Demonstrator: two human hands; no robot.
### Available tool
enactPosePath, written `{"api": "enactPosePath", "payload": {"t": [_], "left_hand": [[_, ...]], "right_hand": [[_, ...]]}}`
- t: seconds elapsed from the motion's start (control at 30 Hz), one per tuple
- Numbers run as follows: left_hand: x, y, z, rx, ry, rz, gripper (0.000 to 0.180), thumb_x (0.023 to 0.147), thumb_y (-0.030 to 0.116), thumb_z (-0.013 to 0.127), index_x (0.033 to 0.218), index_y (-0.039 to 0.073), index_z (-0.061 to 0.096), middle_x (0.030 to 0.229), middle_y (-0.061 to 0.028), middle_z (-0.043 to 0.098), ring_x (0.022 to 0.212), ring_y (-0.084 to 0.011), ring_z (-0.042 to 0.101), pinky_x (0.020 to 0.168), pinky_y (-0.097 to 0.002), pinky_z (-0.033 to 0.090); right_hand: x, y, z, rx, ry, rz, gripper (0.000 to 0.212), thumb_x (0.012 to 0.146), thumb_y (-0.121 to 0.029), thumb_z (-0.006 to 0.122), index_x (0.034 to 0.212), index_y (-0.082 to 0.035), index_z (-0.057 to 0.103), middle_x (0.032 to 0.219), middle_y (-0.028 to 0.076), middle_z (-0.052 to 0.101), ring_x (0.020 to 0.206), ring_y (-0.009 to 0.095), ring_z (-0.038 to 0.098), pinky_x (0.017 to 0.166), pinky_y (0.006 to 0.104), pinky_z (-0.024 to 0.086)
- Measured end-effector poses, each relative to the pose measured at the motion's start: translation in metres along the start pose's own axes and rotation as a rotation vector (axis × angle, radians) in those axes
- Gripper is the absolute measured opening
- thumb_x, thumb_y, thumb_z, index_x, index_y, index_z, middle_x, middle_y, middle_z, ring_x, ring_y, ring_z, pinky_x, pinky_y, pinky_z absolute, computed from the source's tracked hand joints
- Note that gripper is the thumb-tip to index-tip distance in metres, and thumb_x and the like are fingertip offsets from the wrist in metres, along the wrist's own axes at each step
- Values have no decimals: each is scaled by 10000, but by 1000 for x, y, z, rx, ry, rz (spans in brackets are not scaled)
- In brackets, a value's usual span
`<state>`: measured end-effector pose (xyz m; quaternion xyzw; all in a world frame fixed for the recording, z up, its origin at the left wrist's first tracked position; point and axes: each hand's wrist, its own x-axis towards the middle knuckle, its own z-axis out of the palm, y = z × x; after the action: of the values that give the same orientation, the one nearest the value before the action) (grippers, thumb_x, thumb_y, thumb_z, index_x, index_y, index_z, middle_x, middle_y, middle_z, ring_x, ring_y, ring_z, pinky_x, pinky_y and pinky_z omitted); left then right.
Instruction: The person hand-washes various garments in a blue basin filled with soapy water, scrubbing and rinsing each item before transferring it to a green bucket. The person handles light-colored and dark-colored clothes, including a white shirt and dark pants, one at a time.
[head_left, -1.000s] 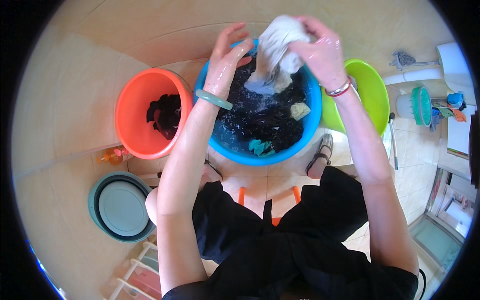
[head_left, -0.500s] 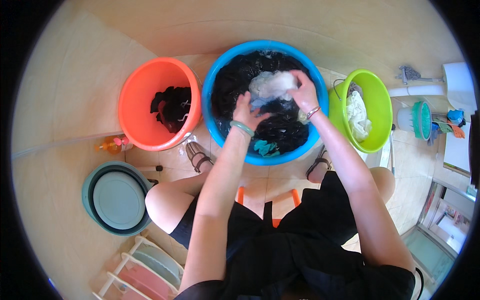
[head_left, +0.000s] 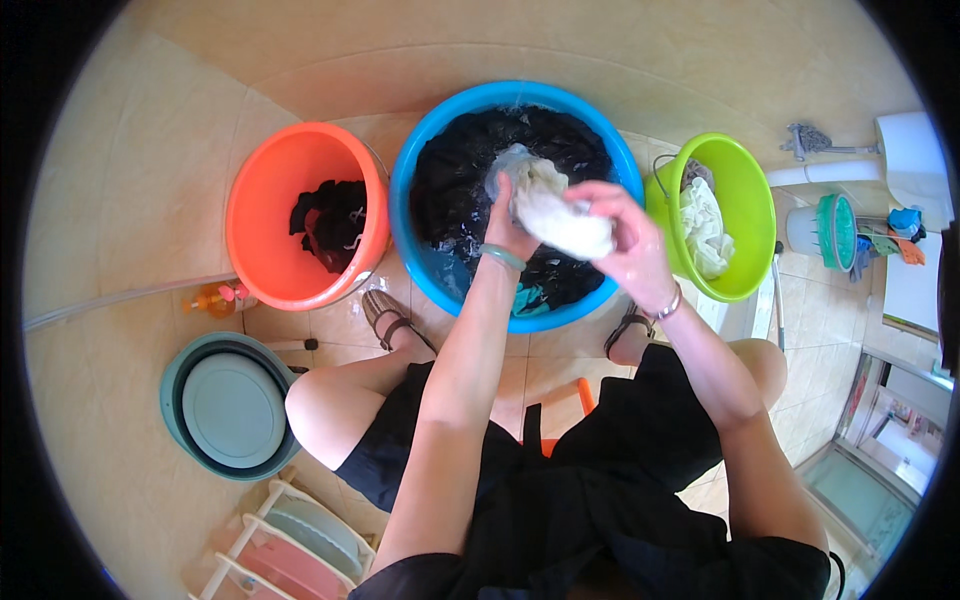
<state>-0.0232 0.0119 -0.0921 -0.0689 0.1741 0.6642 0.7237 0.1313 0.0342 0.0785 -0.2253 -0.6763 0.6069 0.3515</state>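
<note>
- White cloth was bunched up between both hands above the blue basin, apart from its rim; held there, probably, so drips fell back into the water.
- Left hand: closed around the cloth's left part, thumb along its side; other fingers mostly hidden behind it, so exact curl couldn't be told. Likely steadied that end.
- Right hand: thumb and fingers bent in, little gap, pinching the right end; probably a light hold, leaving the cloth loose between the hands.
- Basin sat in front of the feet, between the two buckets; central spot presumably let both arms reach it. Dark clothes lay soaking in it, a teal cloth near the close edge.
- Orange bucket stood left, dark garments at its bottom; green bucket right, with a pale garment and a grey cloth. Separate buckets likely kept the pieces apart.
- Grey-green folding tub was off left near the wall, likely out of the arms' way.
- Knees were spread wide, seemingly to make room for leaning in.
</note>
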Motion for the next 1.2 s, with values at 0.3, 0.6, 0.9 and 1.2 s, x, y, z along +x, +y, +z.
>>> {"api": "enactPosePath", "payload": {"t": [0.3,0.6,0.9,1.2], "left_hand": [[-19,-21,-25,-47,184,-154,383,931,275,545,1245,56,556,1179,-136,634,1070,-324,610,967,-446,477],[-39,-16,27,-86,466,-137,379,985,241,373,1296,115,549,1294,-110,585,1158,-302,573,984,-484,446],[-60,-33,75,-320,75,-178,396,966,238,411,1313,90,533,1309,-109,573,1181,-305,558,985,-474,452],[-83,-36,66,152,101,-155,541,994,432,450,1395,70,427,1307,-93,570,1192,-243,557,1021,-366,450]], "right_hand": [[-23,-43,-11,201,-228,127,318,763,140,628,974,-59,499,1140,129,575,1073,211,568,946,333,453],[42,-7,-71,588,221,229,488,790,-56,561,1256,12,431,1229,215,562,1178,330,551,1018,464,435],[0,166,-52,1016,343,607,514,956,-504,495,1319,-140,515,1301,65,571,1207,246,526,1062,404,382],[25,124,-25,1133,233,645,597,917,-573,482,1307,-122,519,1141,177,627,1026,371,619,862,535,519]]}}
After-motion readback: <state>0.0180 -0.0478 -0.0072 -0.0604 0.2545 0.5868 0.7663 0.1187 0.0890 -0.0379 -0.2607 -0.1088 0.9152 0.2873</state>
